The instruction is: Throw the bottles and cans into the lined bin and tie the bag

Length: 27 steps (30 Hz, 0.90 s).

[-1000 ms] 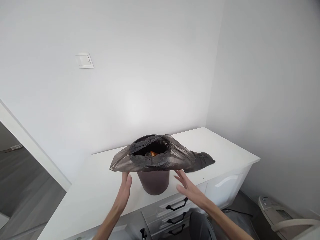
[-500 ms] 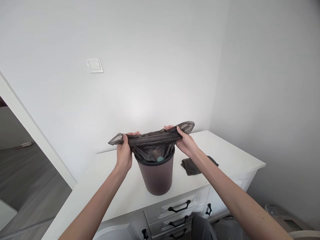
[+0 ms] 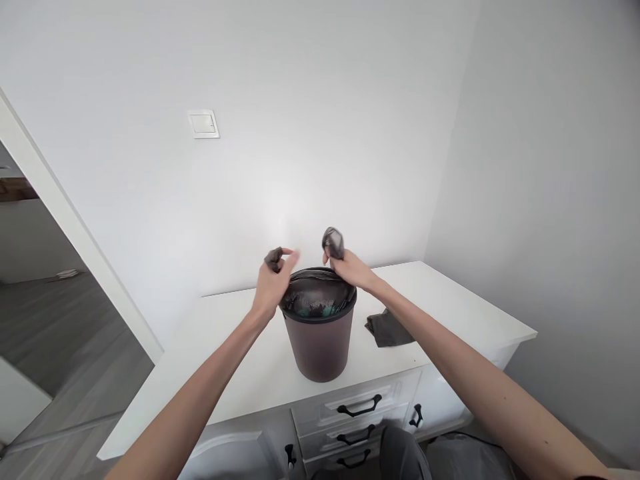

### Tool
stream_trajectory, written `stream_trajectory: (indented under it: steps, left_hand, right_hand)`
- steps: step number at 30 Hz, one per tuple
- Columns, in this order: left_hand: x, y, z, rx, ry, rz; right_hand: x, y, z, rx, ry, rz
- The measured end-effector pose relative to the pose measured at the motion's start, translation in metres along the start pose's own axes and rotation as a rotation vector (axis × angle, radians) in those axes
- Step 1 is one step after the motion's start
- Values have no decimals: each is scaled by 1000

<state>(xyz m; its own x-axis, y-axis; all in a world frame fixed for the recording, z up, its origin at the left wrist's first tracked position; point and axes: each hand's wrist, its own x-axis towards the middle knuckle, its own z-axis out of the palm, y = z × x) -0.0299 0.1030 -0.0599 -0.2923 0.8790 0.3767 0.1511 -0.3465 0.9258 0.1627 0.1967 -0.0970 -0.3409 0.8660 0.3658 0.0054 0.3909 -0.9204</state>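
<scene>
A brown-purple trash can (image 3: 321, 350) with a black rim stands upright on the white cabinet top. A dark, thin garbage bag (image 3: 315, 293) lies inside it, with something teal showing low in the can. My left hand (image 3: 273, 283) is closed on a bunched corner of the bag at the can's left rim, its fingertips slightly blurred. At the right rim, my right hand (image 3: 350, 267) grips another bunched end, which sticks up above the fist. A folded dark plastic bag (image 3: 390, 330) lies right of the can, partly behind my right forearm.
The white cabinet (image 3: 240, 400) has drawers and doors with black handles. A plain wall with a light switch (image 3: 203, 124) rises behind it. To the left is a door frame (image 3: 75, 230). A grey clad knee (image 3: 403, 453) shows at the bottom.
The bag's gathered band, earlier stretched above the can between my hands, is now down inside the rim. My hands have come closer together, each on a bunched end. The view has shifted slightly.
</scene>
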Motion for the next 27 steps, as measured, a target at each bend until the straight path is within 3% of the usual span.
stream_trajectory:
  steps: [2,4,9,13,16,18,21,24,27]
  left_hand:
    - [-2,1,6,143,-54,55]
    - [-2,-1,8,202,-106,80]
    - [1,-5,2,216,-150,77]
    - [-2,-6,-5,321,-206,71]
    - [-6,-11,-7,402,-358,221]
    - [-7,-16,-6,467,-487,321]
    - [-5,-18,-6,517,-619,320]
    - [-2,-13,-12,404,-604,229]
    - [-1,0,-25,286,-544,122]
  right_hand:
    - [-1,-10,13,-144,-24,-85]
    - [-8,-21,22,-137,-87,-116]
    - [-26,-38,18,173,-264,65]
    - [-28,-42,8,483,-202,31]
    - [-27,-44,6,592,-214,2]
    - [-25,-44,8,551,-261,6]
    - [-19,-37,17,359,-210,14]
    - [-16,-33,29,134,-113,76]
    - [-23,-41,37,-40,-101,105]
